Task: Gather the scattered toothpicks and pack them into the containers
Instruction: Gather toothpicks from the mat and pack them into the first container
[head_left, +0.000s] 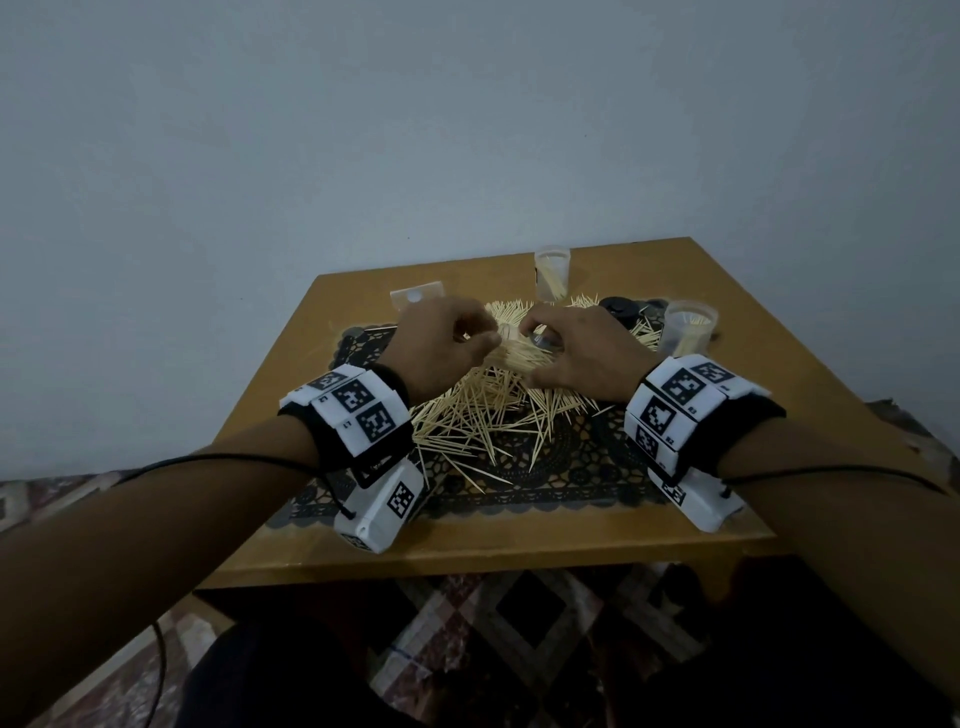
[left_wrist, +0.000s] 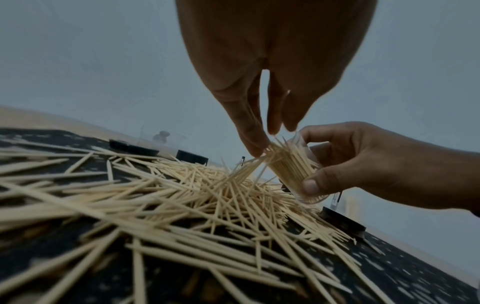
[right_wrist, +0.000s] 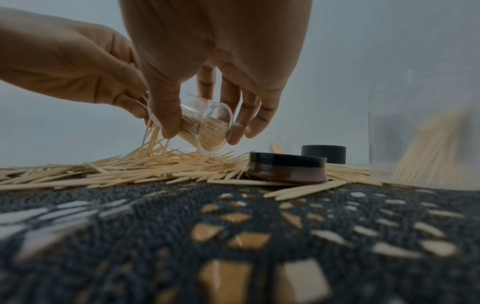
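A big pile of toothpicks (head_left: 483, 410) lies scattered on the black lace mat (head_left: 571, 467). My right hand (head_left: 540, 338) grips a small clear container (left_wrist: 293, 170) above the pile. The container is tilted, its mouth toward my left hand, and it is packed with toothpicks. At that mouth my left hand (left_wrist: 267, 142) pinches a bundle of toothpicks (left_wrist: 249, 164) that fans down into the pile. In the right wrist view the container (right_wrist: 207, 127) sits between the thumb and fingers of my right hand (right_wrist: 202, 133), with my left hand (right_wrist: 78, 72) beside it.
Two more clear containers holding toothpicks stand upright, one at the back (head_left: 552, 273) and one at the right (head_left: 688, 325). Black lids (right_wrist: 285, 168) (right_wrist: 323, 154) lie among the toothpicks at the right. A white plastic piece (head_left: 415, 296) sits at the back left. The wooden table (head_left: 519, 540) ends near my body.
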